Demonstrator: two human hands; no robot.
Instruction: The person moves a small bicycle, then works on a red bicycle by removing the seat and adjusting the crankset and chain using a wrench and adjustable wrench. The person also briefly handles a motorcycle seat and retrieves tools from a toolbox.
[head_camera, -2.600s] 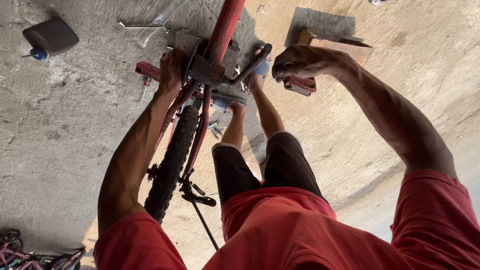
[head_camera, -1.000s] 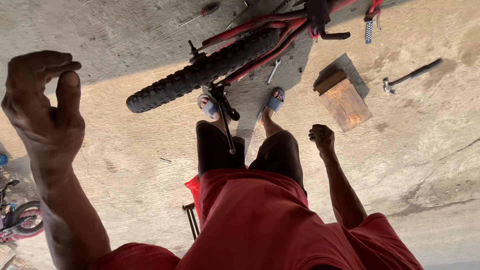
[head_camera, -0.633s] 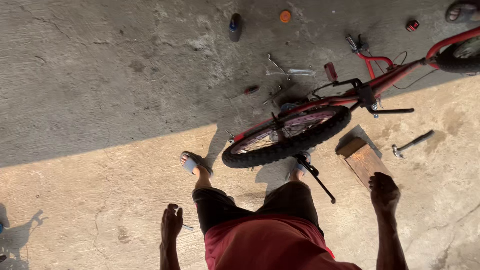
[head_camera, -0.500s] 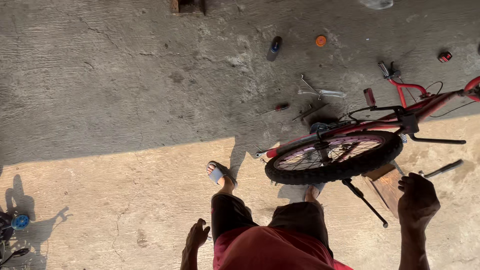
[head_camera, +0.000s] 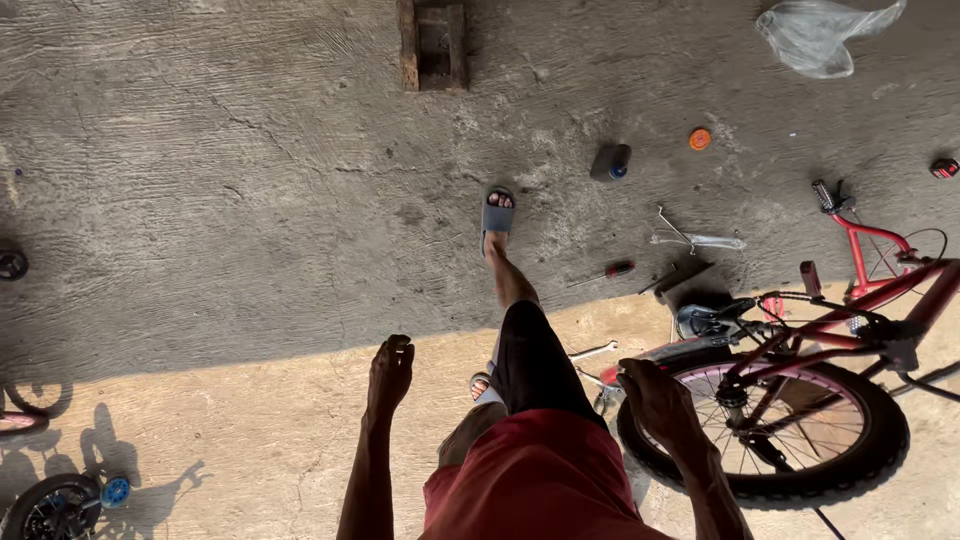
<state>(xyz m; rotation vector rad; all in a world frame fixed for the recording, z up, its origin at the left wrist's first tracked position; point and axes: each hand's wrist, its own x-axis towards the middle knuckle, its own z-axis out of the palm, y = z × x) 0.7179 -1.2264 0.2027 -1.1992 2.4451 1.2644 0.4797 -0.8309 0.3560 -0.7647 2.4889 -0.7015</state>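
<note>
Stepping forward since the earlier frame, the person's left hand (head_camera: 390, 372) and right hand (head_camera: 655, 398) hang loose-fingered, empty, beside the upturned red bicycle (head_camera: 800, 400), tools still scattered.

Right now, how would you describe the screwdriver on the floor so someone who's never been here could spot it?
Find the upturned red bicycle at the right. On the shaded concrete left of its saddle, just beyond the person's sandalled foot, lies a screwdriver. Its red and black handle and thin shaft set it apart from the bare metal tools nearby.
</note>
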